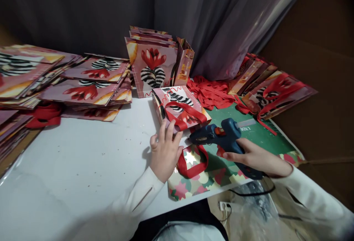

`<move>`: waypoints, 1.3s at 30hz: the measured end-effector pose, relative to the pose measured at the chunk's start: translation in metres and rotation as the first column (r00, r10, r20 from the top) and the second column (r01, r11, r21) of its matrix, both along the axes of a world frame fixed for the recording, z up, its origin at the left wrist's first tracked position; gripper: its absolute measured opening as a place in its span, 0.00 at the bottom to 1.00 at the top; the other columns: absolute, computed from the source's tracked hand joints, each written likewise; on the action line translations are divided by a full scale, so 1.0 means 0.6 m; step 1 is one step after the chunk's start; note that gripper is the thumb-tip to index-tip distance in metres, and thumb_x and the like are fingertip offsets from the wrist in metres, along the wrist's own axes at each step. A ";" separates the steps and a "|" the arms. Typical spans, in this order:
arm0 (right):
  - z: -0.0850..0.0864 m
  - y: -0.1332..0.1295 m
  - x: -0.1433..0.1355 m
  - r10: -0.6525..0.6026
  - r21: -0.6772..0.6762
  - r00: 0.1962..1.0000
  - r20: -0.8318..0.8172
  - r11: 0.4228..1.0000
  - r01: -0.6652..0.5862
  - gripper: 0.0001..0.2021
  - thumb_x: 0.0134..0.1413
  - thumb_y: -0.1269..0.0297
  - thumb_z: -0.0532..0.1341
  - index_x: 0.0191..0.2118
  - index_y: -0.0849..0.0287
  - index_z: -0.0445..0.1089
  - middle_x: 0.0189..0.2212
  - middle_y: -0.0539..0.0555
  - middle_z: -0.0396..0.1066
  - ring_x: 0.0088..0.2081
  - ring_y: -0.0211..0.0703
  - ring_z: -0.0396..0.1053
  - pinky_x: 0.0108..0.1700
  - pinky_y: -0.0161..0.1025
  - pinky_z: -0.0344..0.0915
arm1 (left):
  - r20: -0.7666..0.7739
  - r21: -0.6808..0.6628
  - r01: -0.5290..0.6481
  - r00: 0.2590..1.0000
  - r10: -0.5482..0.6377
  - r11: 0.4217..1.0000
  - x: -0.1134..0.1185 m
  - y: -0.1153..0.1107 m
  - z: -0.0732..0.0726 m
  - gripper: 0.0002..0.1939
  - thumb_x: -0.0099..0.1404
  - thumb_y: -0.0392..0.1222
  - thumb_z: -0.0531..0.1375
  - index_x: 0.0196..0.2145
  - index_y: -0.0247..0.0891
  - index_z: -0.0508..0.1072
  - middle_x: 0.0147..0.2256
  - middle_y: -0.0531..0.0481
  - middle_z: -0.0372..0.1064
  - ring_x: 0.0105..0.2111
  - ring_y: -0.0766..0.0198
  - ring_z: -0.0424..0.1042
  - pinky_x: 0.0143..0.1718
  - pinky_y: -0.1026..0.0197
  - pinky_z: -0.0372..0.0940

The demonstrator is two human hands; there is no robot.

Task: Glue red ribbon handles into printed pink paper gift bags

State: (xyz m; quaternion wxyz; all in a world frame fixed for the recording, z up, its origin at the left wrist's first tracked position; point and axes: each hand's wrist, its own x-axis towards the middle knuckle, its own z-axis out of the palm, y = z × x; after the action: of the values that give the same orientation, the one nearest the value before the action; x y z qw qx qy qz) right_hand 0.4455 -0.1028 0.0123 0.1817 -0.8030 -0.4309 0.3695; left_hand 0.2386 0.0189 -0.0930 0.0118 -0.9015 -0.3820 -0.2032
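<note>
My right hand (253, 156) is wrapped round the handle of a blue hot glue gun (229, 134), its nozzle pointing left, close to the near edge of a paper gift bag (177, 102). That bag lies flat, printed with a red flower and black-and-white stripes, a red ribbon handle (190, 112) across its top. Fingers stretched, my left hand (166, 154) rests its fingertips at the bag's near edge; whether they press on it I cannot tell. A loop of red ribbon (193, 171) lies just right of this hand, over a patterned green sheet (218, 174).
Stacks of flat bags (80, 89) cover the table's left back, beside a red ribbon roll (47, 115). Bags stand upright (153, 62) against the grey curtain (110, 12). A red ribbon heap (211, 91) and more bags (276, 93) sit right. A black cord (253, 193) hangs below.
</note>
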 end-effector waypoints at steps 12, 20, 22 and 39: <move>-0.042 -0.128 0.051 -0.635 0.006 0.678 -0.369 0.728 0.685 0.20 0.34 0.52 0.72 0.29 0.54 0.64 0.18 0.46 0.67 0.19 0.42 0.67 0.20 0.36 0.65 | 0.019 0.023 -0.002 1.000 0.001 1.000 -0.002 0.004 -0.006 0.12 0.68 0.41 0.54 0.48 0.42 0.72 0.64 0.41 0.55 0.65 0.50 0.50 0.50 0.45 0.54; -0.102 -0.134 0.109 -0.551 0.141 0.500 -0.669 0.566 0.812 0.19 0.44 0.56 0.68 0.43 0.54 0.70 0.37 0.55 0.78 0.33 0.52 0.78 0.32 0.43 0.75 | 0.019 0.080 0.002 1.000 -0.003 0.997 -0.010 0.013 -0.010 0.13 0.69 0.46 0.53 0.47 0.41 0.72 0.63 0.40 0.57 0.65 0.48 0.51 0.50 0.44 0.52; -0.118 -0.099 0.130 -0.567 0.149 0.499 -0.656 0.550 0.822 0.16 0.44 0.60 0.69 0.40 0.57 0.70 0.32 0.55 0.78 0.31 0.49 0.77 0.29 0.39 0.74 | 0.040 0.087 0.008 0.999 -0.011 0.996 -0.014 0.017 -0.013 0.14 0.68 0.49 0.55 0.46 0.41 0.72 0.62 0.39 0.58 0.65 0.47 0.52 0.51 0.44 0.52; -0.190 -0.048 0.176 -0.574 0.392 0.655 0.491 0.817 0.422 0.24 0.47 0.44 0.58 0.37 0.63 0.72 0.33 0.64 0.73 0.38 0.59 0.70 0.38 0.48 0.65 | 0.214 0.151 -0.050 0.977 0.016 0.987 -0.022 0.039 -0.017 0.09 0.66 0.46 0.59 0.33 0.42 0.77 0.56 0.42 0.66 0.58 0.46 0.64 0.53 0.45 0.48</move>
State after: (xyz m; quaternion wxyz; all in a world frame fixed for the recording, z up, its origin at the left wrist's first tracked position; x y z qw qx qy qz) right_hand 0.5513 -0.1317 -0.1017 0.2307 -0.9351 -0.2683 -0.0189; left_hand 0.2252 0.0426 -0.1030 0.0447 -0.8645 -0.3790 -0.3270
